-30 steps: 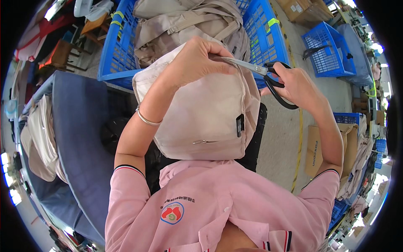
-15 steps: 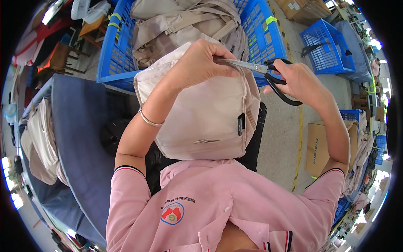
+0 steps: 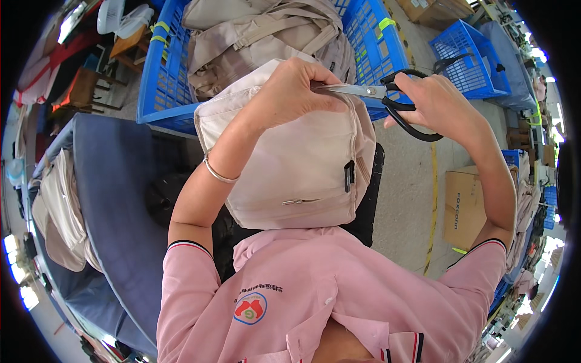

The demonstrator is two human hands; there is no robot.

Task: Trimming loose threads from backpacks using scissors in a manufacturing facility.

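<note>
Beige backpack point(image 3: 296, 163) held up on the lap, scissors at its top edge.

At the left a blue-grey tabletop point(image 3: 115, 199) carries more beige bags point(image 3: 57, 212). The left hand point(image 3: 290, 91) is closed around the backpack's top corner, pinching the fabric. Since a second ago the bag has tilted slightly and the scissors point(image 3: 387, 100) have slid along the seam toward that hand, so the trimming seems to be moving along the edge. The right hand point(image 3: 439, 103) grips the black handles, blades nearly closed. Behind, a blue crate point(image 3: 157, 72) holds another beige backpack point(image 3: 260, 30).
</note>
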